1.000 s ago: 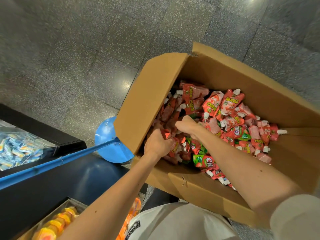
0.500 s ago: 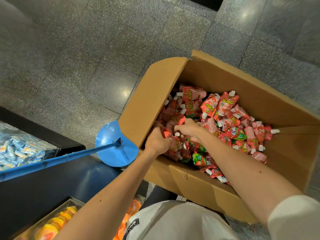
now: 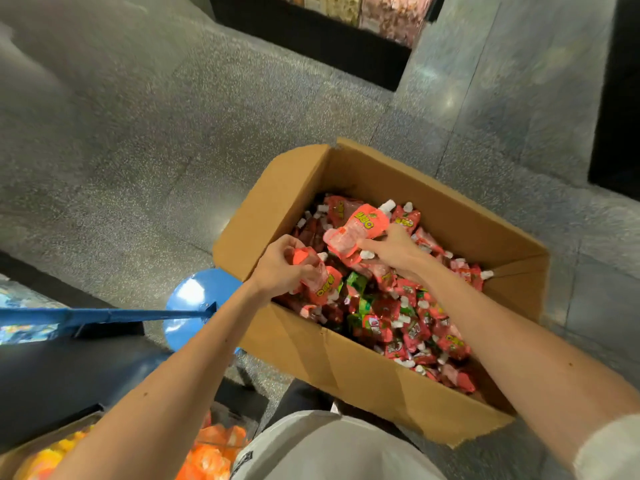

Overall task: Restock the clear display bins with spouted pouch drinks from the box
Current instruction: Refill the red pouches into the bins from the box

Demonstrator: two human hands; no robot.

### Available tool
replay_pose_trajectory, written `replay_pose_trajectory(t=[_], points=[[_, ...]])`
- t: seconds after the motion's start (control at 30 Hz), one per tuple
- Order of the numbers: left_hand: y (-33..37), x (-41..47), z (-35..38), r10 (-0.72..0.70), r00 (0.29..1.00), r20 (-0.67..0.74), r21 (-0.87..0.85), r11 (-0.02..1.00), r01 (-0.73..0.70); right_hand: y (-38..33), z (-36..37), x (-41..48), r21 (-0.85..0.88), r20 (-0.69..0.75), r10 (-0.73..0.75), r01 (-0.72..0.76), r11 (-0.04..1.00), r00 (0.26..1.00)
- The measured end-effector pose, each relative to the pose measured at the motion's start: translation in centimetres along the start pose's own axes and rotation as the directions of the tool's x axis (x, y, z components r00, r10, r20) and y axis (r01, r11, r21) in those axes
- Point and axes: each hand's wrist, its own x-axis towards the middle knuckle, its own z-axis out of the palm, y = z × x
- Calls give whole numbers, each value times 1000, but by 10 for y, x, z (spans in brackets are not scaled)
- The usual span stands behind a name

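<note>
Box (image 3: 346,368): brown cardboard, top open, on a speckled grey floor (image 3: 156,150). The left flap (image 3: 273,209) stands upright along the box's left edge, walling that side off from the floor beyond.

Contents: pile of pouches (image 3: 415,327), mostly red with white caps, with a few green pouches (image 3: 356,284) near the middle.

Left hand (image 3: 282,266): just inside the box's left edge, fingers curled round a bunch of red pouches (image 3: 317,280). Cannot tell whether the bunch is clear of the pile.

Right hand (image 3: 394,249): over the pile toward the far wall, thumb and fingers pinching a pink pouch (image 3: 360,228) at its lower end. The pouch is held above the pile, cap toward the far wall. The hands are near each other but apart.

Surroundings:
- A blue round base (image 3: 194,303) sits on the floor just beside the box's near-left corner.
- A blue pole (image 3: 114,315) runs from the base to the left, across a dark shelf unit (image 3: 69,372).
- The left forearm crosses over the base's near rim.
- A clear bin (image 3: 62,429) at lower left holds yellow and orange items, blurred.
- Blue-and-white packets (image 3: 24,332) lie behind the pole at far left.
- Far display bins (image 3: 363,12) stand across the floor, well apart from the box.
</note>
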Motion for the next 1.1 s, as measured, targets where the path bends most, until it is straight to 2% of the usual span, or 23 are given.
replay_pose_trajectory(t=[0.07,0.13,0.3,0.43,0.5,0.63,0.77,0.87,0.97,1.03,1.1], points=[[7,-18,-6,47,999,1,-6,999,-47,-4,-18,-14,-70,7,-67,67,995,998],[15,-42,-11,75,997,-3,-97,993,-74,-11,-34,-28,-128,3,-114,113,985,993],[34,-124,-21,86,984,-155,-374,917,-139,-49,-54,-104,-210,80,-355,364,908,932],[48,-206,-32,173,932,-317,-358,889,-287,-82,-51,-171,-168,234,-540,581,796,808],[48,-254,-43,222,898,-380,-307,886,-348,-104,-41,-208,-124,322,-617,678,724,718],[25,-362,-70,196,839,-507,-260,894,-365,-145,7,-288,-40,482,-693,804,594,536],[-12,-478,-99,195,715,-672,-208,876,-434,-170,80,-370,150,624,-716,851,503,313],[-59,-572,-118,153,609,-778,-175,879,-444,-176,148,-436,272,674,-722,857,437,154],[-119,-665,-130,63,512,-857,-237,834,-498,-169,225,-500,335,700,-713,867,369,33],[-161,-724,-131,-11,410,-912,-259,791,-554,-157,276,-547,372,720,-693,859,352,-28],[-202,-779,-133,-99,318,-943,-291,706,-646,-142,324,-594,411,732,-675,850,331,-92]])
